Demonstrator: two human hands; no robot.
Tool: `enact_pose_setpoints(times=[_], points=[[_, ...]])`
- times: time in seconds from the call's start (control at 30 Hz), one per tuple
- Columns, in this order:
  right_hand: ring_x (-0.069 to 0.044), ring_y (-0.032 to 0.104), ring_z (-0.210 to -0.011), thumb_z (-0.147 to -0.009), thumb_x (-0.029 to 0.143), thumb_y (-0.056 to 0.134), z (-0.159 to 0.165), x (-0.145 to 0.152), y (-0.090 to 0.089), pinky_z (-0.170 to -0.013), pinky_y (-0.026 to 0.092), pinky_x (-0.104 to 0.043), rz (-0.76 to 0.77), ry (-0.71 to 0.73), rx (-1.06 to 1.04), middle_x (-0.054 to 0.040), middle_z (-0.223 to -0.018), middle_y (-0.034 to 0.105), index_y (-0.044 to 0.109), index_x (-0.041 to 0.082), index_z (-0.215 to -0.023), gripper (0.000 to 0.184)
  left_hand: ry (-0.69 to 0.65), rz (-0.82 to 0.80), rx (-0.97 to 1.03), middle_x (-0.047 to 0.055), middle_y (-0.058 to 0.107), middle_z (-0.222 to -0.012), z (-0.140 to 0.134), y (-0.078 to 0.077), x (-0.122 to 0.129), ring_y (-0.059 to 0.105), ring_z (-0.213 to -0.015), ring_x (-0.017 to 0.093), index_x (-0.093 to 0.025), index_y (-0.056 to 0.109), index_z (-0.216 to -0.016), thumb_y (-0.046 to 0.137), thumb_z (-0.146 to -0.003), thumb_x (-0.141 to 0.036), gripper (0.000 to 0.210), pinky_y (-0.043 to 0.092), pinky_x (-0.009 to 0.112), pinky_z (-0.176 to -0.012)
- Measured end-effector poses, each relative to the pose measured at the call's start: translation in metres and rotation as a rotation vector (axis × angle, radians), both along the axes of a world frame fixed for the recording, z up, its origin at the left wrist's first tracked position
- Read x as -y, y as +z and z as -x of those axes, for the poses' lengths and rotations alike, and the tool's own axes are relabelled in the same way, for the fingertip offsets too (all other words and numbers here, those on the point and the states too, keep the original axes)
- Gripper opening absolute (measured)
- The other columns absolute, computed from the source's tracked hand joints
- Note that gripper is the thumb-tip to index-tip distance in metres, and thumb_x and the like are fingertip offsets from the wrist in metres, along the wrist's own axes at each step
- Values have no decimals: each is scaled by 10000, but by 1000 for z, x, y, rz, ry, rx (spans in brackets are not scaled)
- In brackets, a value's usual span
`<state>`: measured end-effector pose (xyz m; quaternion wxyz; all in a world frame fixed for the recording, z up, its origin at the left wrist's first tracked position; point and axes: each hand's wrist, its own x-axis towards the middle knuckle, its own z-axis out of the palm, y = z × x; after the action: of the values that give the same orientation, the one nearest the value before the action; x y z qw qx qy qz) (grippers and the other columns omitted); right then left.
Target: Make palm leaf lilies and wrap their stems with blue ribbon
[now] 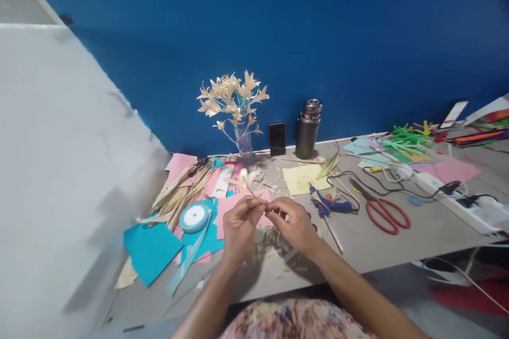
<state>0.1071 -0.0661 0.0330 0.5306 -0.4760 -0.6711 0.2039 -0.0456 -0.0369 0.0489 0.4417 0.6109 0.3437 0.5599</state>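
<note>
Between my two hands is a small craft flower (245, 177) with a pale, whitish head and a thin stem, held upright and tilted a little left. My left hand (240, 225) pinches its stem. Close beside it, my right hand (295, 222) is closed in a pinch at the stem's lower end, the fingertips of both hands almost touching. Beneath them lie pink paper (228, 212) and dry scraps (270, 243). A roll of light blue ribbon (194, 217) is left of my left hand. Right of my right hand rests a blue glue gun (336, 205).
Similar flowers (234, 92) stand in a clear vase (244, 143) at the back, beside a phone (277, 139) and a flask (308, 130). Red-handled scissors (385, 214), a power strip (457, 201) with cables and green pipe cleaners (409, 140) lie right; dried husks (183, 190) lie left.
</note>
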Motion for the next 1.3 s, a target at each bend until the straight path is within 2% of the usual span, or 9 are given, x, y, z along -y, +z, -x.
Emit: enact_pose_setpoints(times=[0.13,0.3,0.63,0.73,0.83,0.93,1.03,1.13,1.3], points=[[-173,646,-772,-883,144,644,-2,5,-6,-722,467,-276,96,32,12,-23,-834,727,721,216,-859,108,-71,99,158,23,685,-789,5,7,-8,616,-681,137,-185,756,-807,721,-827,-190,41,510,267,-647],[-162,632,-745,-875,128,651,-10,11,-14,-711,442,-263,139,10,35,-13,-779,707,715,201,-826,108,-130,72,249,26,676,-807,4,0,-14,615,-674,137,-193,750,-795,711,-835,-158,67,508,271,-609],[-143,638,-701,-854,106,661,-1,25,-16,-693,448,-237,177,0,-57,0,-731,717,721,196,-774,134,-75,146,232,-5,654,-741,-3,-2,-11,597,-652,118,-208,748,-758,742,-787,-156,60,488,248,-616],[-149,657,-738,-882,139,646,-26,37,-19,-711,462,-241,169,-65,-25,-6,-789,740,726,206,-820,122,-26,190,221,-1,666,-768,-1,-3,-12,613,-661,131,-214,746,-761,761,-771,-190,30,494,255,-594],[-177,658,-772,-934,205,594,-73,53,-26,-732,466,-272,131,-381,98,-36,-826,736,713,203,-850,146,18,219,182,5,683,-787,-3,-6,-11,628,-677,139,-210,744,-768,774,-757,-205,33,505,267,-613],[-220,662,-836,-929,250,599,-118,65,-39,-766,463,-312,241,-619,331,-67,-928,734,707,207,-913,117,48,278,84,6,692,-737,-13,-8,-6,626,-638,133,-204,752,-841,772,-761,-211,83,510,268,-620],[-244,661,-899,-905,261,613,-143,69,-55,-785,464,-326,390,-643,480,-96,-1000,716,697,191,-960,122,-2,312,36,-1,680,-662,-27,-7,-1,608,-595,128,-198,751,-900,765,-771,-223,132,502,263,-602],[-231,658,-854,-918,253,566,-149,68,-65,-767,459,-322,473,-569,481,-70,-917,714,691,199,-881,141,-82,305,69,3,683,-665,-37,-7,1,605,-588,130,-189,753,-889,773,-764,-242,138,499,268,-599],[-224,656,-800,-904,280,557,-140,61,-49,-744,471,-323,378,-544,214,-55,-834,721,682,203,-799,180,-95,345,91,9,688,-660,-46,-9,5,598,-581,125,-176,759,-882,782,-752,-259,156,484,255,-585]])
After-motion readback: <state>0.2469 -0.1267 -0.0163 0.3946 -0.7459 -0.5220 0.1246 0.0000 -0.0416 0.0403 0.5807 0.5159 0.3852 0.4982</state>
